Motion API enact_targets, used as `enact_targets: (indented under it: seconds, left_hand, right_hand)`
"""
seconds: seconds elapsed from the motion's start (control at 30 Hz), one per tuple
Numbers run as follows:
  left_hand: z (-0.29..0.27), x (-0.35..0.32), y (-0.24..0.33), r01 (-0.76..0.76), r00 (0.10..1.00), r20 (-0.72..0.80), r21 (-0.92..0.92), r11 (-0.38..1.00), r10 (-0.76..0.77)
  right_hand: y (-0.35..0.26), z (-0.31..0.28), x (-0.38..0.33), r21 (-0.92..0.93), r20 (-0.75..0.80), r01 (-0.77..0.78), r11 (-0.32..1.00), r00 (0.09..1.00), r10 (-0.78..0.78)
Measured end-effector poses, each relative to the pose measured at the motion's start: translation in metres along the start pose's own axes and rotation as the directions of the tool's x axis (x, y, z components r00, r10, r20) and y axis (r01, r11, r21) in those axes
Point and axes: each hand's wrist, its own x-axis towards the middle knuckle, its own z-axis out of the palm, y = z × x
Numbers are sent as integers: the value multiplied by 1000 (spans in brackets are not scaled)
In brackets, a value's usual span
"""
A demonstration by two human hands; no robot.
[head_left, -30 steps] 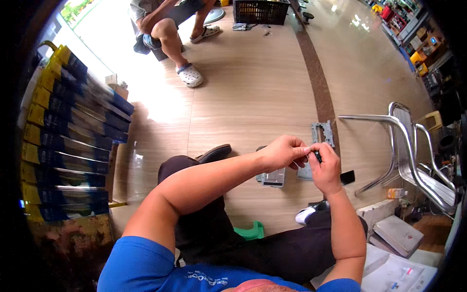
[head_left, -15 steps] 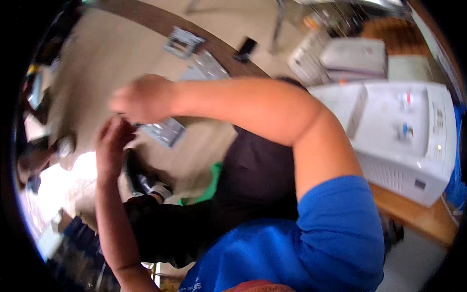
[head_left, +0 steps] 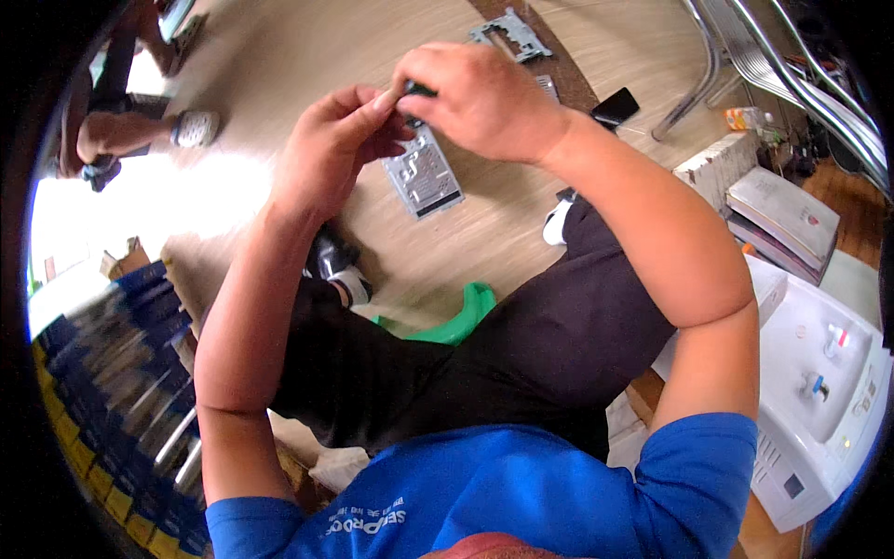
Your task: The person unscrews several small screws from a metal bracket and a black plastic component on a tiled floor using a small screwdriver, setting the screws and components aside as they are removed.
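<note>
Both hands are raised together over the floor, their fingertips meeting. A small black piece (head_left: 418, 89) shows between the fingers of my right hand (head_left: 480, 98), which is closed on it; its kind is too small to tell. Thumb and forefinger of my left hand (head_left: 337, 140) are pinched against the same spot, and whatever is between them is hidden. Below the hands, a flat grey metal plate (head_left: 426, 177) with slots and cutouts lies on the floor. Farther off lies a grey metal bracket frame (head_left: 512, 35) with an open middle.
A black phone (head_left: 616, 108) lies beyond my right forearm. Between my legs is a green curved plastic thing (head_left: 456, 321). A white water dispenser (head_left: 819, 373) stands at right, near stacked books (head_left: 782, 219) and a metal-legged chair (head_left: 712, 65). Another person's leg (head_left: 130, 133) is at left.
The view has swung left, so things sit farther right in it. My hands remain together at the small piece. The black piece is now visible between the fingers.
</note>
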Motion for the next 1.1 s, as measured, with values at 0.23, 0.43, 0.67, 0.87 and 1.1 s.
enact_targets:
  seconds: [0.23, 0.43, 0.67, 0.87, 1.1]
  left_hand:
    - [5, -12, 0, -2, 1000, -17, 60, 998, 3]
    - [3, -14, -5, 4, 999, -40, 115, 993, 1]
    - [-1, -16, 4, -7, 990, -119, 470, 883, 71]
    - [-8, -27, 31, -122, 913, -232, 630, 767, 336]
    - [-11, -25, 36, -181, 864, -196, 739, 649, 464]
  right_hand:
    - [-11, 1, -6, 133, -37, -13, 991, 999, 18]
    - [-12, 10, -8, 97, -29, -28, 995, 999, 31]
    - [-17, 24, -12, 153, 19, -146, 977, 989, 145]
    - [10, 58, -36, 32, 216, -309, 951, 931, 295]
    - [60, 137, -119, -196, 549, -350, 916, 735, 398]
